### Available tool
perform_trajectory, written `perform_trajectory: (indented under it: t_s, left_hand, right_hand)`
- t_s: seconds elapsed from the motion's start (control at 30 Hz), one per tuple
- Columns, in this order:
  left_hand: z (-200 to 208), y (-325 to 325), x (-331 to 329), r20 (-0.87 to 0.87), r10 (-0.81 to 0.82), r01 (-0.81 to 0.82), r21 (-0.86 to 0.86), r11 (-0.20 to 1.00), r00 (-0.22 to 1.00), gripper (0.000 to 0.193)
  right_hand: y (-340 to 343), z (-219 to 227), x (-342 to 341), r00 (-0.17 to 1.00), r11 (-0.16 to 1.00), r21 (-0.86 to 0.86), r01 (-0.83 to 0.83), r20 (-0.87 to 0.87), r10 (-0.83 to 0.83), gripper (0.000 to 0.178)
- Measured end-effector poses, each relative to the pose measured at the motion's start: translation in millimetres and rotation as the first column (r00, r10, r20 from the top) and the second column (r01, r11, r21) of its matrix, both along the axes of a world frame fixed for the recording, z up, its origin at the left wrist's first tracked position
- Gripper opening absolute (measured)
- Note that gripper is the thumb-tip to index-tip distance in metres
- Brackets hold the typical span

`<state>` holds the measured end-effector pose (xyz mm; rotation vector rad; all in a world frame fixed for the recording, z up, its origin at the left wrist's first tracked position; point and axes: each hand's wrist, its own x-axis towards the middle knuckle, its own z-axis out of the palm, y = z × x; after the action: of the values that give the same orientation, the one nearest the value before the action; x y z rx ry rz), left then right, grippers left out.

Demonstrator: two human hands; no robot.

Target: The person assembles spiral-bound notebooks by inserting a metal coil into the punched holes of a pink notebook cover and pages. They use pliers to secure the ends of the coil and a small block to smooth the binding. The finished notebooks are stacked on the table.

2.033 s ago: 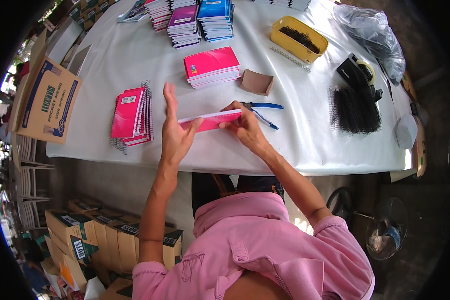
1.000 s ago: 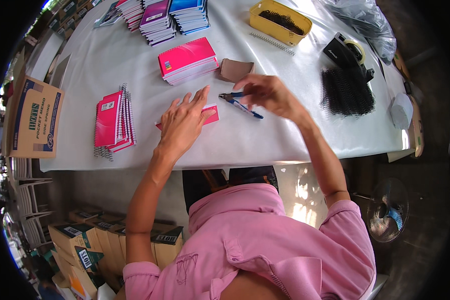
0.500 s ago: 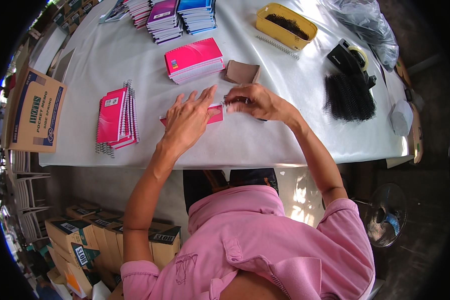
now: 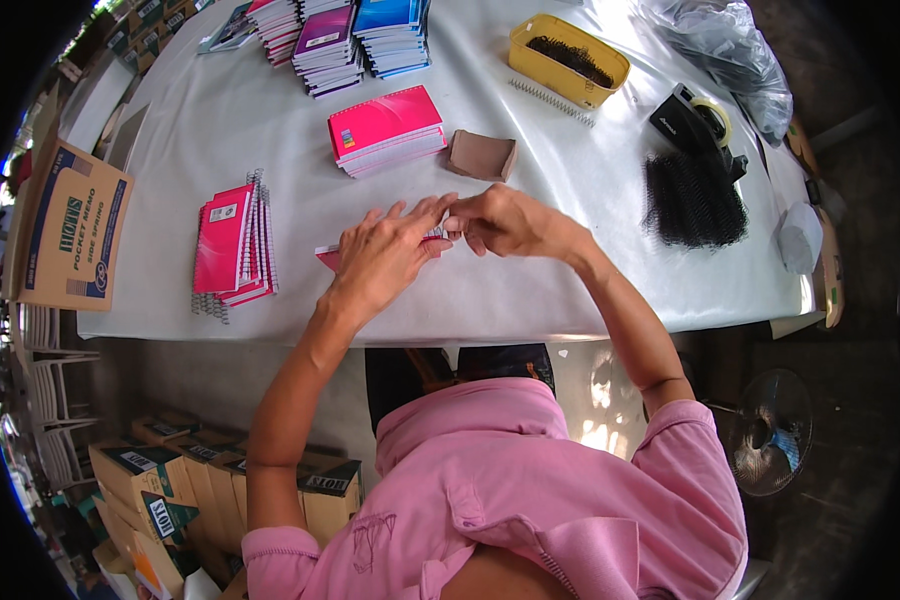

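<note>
A small pink notebook (image 4: 326, 257) lies on the table in front of me, mostly hidden beneath my left hand (image 4: 390, 248). That hand grips it from above, its thumb near the notebook's right end. My right hand (image 4: 515, 225) meets the left fingertips at this end, fingers pinched together; whatever they hold is too small or hidden to make out. Just beyond my hands stand a stack of pink notebooks (image 4: 388, 125) without visible coils and a curved brown piece (image 4: 483, 156). To the left is a pile of pink notebooks with spiral wires (image 4: 224, 240).
Purple notebooks (image 4: 326, 40) and blue notebooks (image 4: 390, 25) are stacked at the back. A yellow tub (image 4: 530, 62) holds dark wire pieces. Black spiral wires (image 4: 694, 203) lie at right beside a tape dispenser (image 4: 685, 118). A cardboard box (image 4: 75, 228) stands at the left edge.
My right hand has come left and slightly down, and its fingers now touch the left hand's fingertips at the notebook's end. The left hand stays over the notebook.
</note>
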<state>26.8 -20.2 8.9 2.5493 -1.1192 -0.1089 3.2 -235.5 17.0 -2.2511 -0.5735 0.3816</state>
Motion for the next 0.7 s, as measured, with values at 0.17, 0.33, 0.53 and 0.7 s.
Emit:
perform_trajectory:
  t_s: [0.17,0.33,0.53,0.7]
  left_hand:
    - [7.3,-0.6,-1.0,-0.036,-0.007,0.010,0.099,0.995,0.999,0.053]
    - [-9.4,13.0,-1.9,0.249,0.014,-0.013,-0.002,1.000,0.968,0.046]
    - [6.6,20.3,-0.9,-0.217,-0.087,0.122,0.150,0.981,0.972,0.057]
    - [6.7,18.7,-3.7,0.031,-0.014,0.010,0.119,0.993,0.999,0.067]
  right_hand:
    - [-45.0,-24.7,49.9,0.925,0.921,-0.266,0.284,0.330,-0.190,0.035]
    - [-62.2,-49.7,62.7,0.835,0.652,-0.576,0.493,0.523,-0.170,0.038]
    - [-4.3,-61.8,53.8,0.722,0.578,-0.451,0.680,0.551,-0.419,0.053]
    - [-50.3,-49.8,53.2,0.800,0.829,-0.283,0.482,0.528,-0.285,0.048]
